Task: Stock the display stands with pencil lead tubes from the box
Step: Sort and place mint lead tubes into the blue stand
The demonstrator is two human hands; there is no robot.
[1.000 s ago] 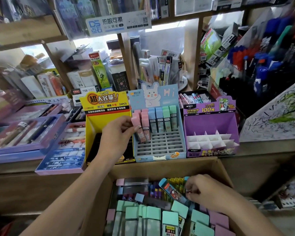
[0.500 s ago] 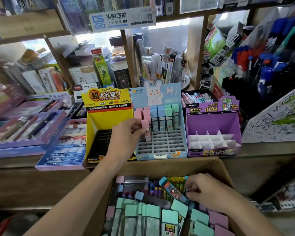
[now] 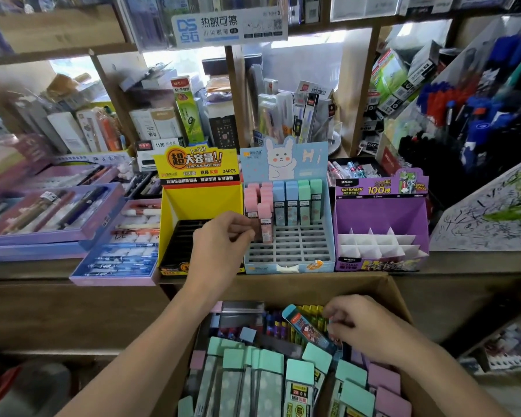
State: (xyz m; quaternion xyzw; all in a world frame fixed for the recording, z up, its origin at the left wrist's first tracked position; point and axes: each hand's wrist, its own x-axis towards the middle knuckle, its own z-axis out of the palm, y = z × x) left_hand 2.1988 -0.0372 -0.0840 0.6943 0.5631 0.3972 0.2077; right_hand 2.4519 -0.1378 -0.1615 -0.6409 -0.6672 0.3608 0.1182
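- Two bare hands are busy at a shop counter, one at the centre of the frame and one at the lower right.
- The left hand (image 3: pixel 220 242) reaches up from the lower left and pinches a pink pencil lead tube (image 3: pixel 264 219) between thumb and fingertips. The grip is narrow and sits on the lower part of the tube.
- This tube stands upright, with its lower end at the grey grid of the blue rabbit display stand (image 3: pixel 286 267). It is in the left part of the grid, just in front of the pink tubes (image 3: pixel 251 191) at the back.
- In the back rows of the same stand, blue tubes (image 3: pixel 285 191) and green tubes (image 3: pixel 310 189) stand to the right of the pink ones.
- A yellow display stand (image 3: pixel 199 203) is just beside it on the left, partly behind the left hand. A purple display stand (image 3: pixel 379 212) with white dividers is on the right.
- The cardboard box (image 3: pixel 313 285) fills the lower centre, below the stands. It holds many tubes with mint-green caps (image 3: pixel 271 361) and pink caps (image 3: pixel 384 376).
- The right hand (image 3: pixel 364 329) is inside the box at its far right side, with the fingers curled down among the tubes. A teal-capped tube (image 3: pixel 309 331) lies tilted just beside the fingers. I cannot tell whether this hand holds anything.
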